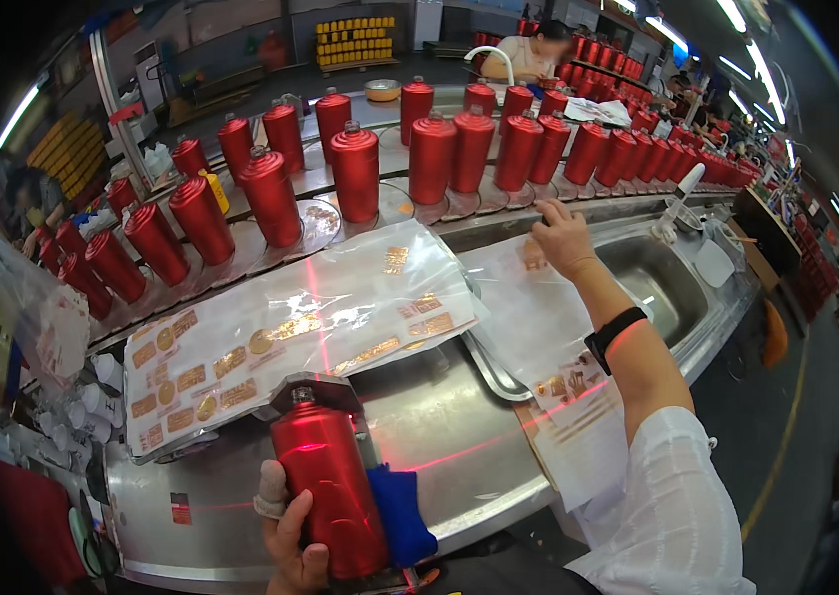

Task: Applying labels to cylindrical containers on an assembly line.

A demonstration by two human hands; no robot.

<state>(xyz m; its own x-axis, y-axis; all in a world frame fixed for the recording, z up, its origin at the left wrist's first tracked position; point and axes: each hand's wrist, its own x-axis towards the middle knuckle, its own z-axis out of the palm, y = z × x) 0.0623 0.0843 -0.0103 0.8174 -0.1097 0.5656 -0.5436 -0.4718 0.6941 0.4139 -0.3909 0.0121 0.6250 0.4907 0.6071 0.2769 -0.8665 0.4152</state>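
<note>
My left hand [285, 535] grips a glossy red bottle [332, 491] near the front edge of the steel worktop, its neck pointing away from me. A blue cloth [399, 516] lies against the bottle's right side. My right hand [563, 236] reaches far out with a black wristband on the wrist. Its fingers rest on a clear plastic sheet [528, 307] carrying gold labels, close to the conveyor's edge. A larger clear sheet of gold stickers [280, 332] lies in front of the held bottle.
Many red bottles [355, 171] stand on round discs along a curved conveyor [320, 223] behind the sheets. A steel sink [657, 283] sits at right. A person sits at the far end by more bottles. Bags and white caps lie at left.
</note>
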